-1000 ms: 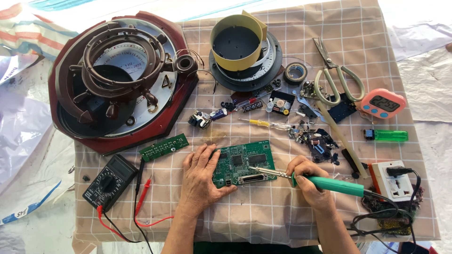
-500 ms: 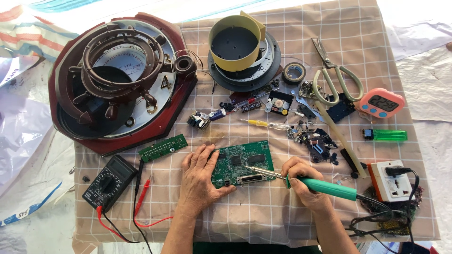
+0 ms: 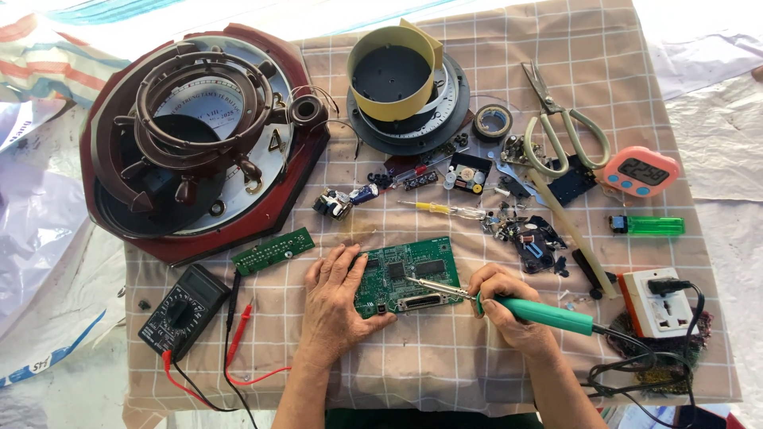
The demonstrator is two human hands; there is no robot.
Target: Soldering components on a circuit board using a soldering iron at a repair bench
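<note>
2 bare hands work at the near edge of a tabletop (image 3: 556,79) covered with a checked cloth. Far left lies a large dark red clock case (image 3: 199,135) with a brown ring frame on its dial. To its right sits a yellow cylinder (image 3: 393,75) on a round grey base. A black multimeter (image 3: 184,310) lies near left, its red and black leads beside it. Between the hands lies the green circuit board (image 3: 407,276). The left hand (image 3: 338,306) rests flat on the board's left edge, fingers spread and holding nothing. The right hand (image 3: 509,310) has its fingers closed around the green-handled soldering iron (image 3: 509,306), whose tip touches the board's middle.
</note>
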